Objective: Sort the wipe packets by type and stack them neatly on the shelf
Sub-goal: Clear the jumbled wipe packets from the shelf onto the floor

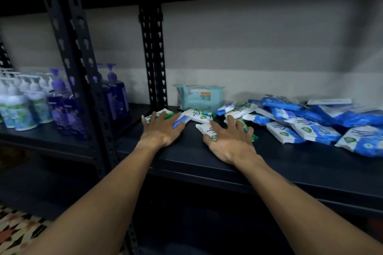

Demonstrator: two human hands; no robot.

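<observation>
Wipe packets [202, 116] under fingers: left hand [160, 131], right hand [230, 141] flat, splayed (arms outstretched).

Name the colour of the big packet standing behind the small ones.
The big packet is pale teal; head view.

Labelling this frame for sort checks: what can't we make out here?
Head view only:
- Blue wipe packets: pile runs off the right edge; count unknown.
- Green wipe packets: print blurred; those under the left hand and right hand partly covered.
- Purple pump bottles: partly behind the shelf upright.
</observation>
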